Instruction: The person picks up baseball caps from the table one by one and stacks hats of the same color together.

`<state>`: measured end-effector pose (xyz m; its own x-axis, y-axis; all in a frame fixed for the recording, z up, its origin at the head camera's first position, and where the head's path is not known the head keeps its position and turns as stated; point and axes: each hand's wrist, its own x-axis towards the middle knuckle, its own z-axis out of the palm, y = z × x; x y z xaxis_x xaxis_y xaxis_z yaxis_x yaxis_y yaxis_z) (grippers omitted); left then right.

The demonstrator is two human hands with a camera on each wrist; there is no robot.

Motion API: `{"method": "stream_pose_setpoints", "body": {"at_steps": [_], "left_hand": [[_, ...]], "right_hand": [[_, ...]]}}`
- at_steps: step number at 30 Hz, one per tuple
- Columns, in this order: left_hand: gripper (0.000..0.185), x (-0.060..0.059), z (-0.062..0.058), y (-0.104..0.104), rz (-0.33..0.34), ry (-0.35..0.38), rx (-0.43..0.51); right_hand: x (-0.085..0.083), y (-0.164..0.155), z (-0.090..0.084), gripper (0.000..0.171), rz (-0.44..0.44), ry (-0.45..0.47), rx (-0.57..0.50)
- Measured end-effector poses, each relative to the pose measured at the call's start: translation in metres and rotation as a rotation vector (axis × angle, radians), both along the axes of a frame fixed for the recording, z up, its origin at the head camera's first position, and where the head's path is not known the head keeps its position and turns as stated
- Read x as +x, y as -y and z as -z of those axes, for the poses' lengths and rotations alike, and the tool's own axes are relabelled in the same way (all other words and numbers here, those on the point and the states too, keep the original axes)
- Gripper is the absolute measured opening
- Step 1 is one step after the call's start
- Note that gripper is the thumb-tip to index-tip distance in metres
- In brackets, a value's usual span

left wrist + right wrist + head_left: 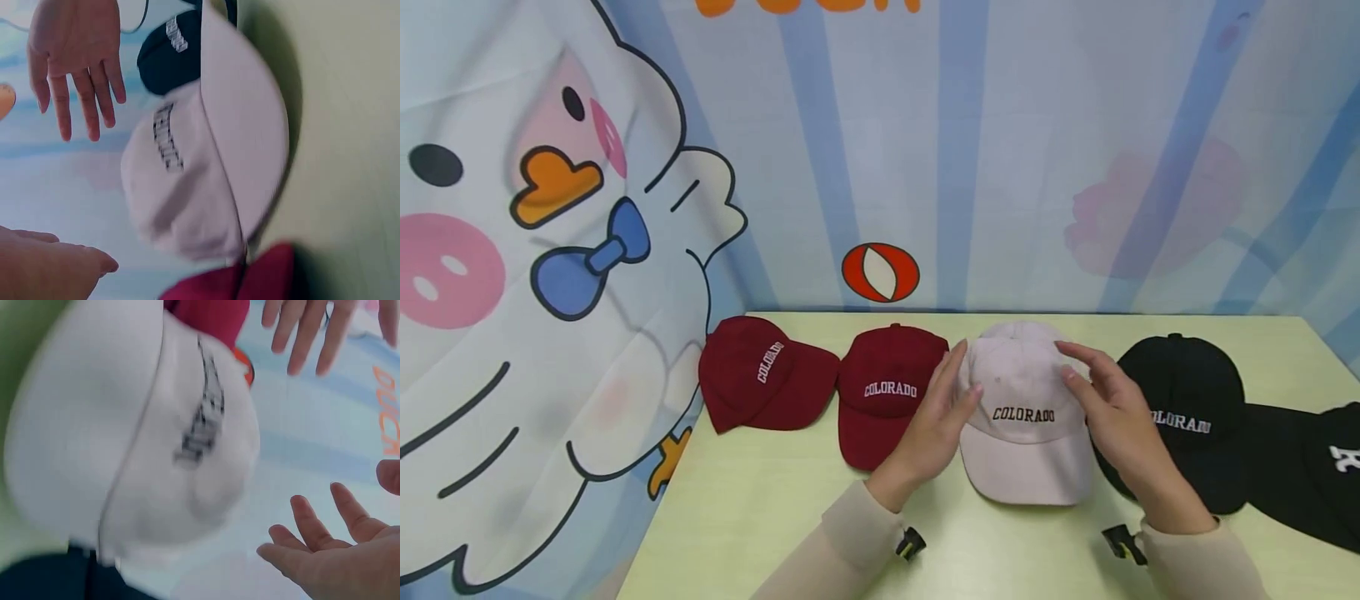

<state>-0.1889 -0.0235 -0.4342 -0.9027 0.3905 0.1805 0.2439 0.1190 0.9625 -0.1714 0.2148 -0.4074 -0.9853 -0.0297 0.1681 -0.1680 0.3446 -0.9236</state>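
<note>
A pale pink cap (1026, 412) lettered COLORADO sits on the light green table (760, 517), its brim toward me. My left hand (943, 408) is held open just off the cap's left side, fingers straight. Over its right side hovers my right hand (1108, 408), also open with fingers spread. In the left wrist view the pink cap (206, 169) lies apart from my left hand (50, 265) and my right hand (75, 62). The right wrist view shows a gap between the pink cap (144, 444) and my right hand (331, 550). Neither hand holds anything.
Two maroon COLORADO caps (767, 379) (887, 396) lie to the left of the pink one. A black COLORADO cap (1187, 408) and another black cap (1322, 467) lie to the right. A cartoon duck backdrop (550, 250) hangs behind and along the table's left edge.
</note>
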Motion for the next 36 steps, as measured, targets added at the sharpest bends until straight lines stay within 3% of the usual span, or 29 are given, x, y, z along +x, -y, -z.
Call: {"method": "stream_pose_setpoints", "body": {"at_steps": [8,15,27,36], "left_hand": [[0.068,-0.008,0.003,0.051,-0.177,-0.033,-0.028],[0.065,-0.009,0.009,0.09,-0.29,-0.003,0.016],[0.065,-0.006,0.024,0.144,-0.503,0.077,-0.053],[0.067,-0.009,0.02,0.178,-0.707,0.115,-0.113]], "right_hand": [[-0.008,0.056,0.012,0.044,-0.152,0.031,-0.063],[-0.016,0.104,0.02,0.04,-0.247,0.035,-0.095],[-0.024,0.173,0.029,0.041,-0.315,0.057,-0.01],[-0.032,0.207,0.03,0.046,-0.427,0.048,0.063]]}}
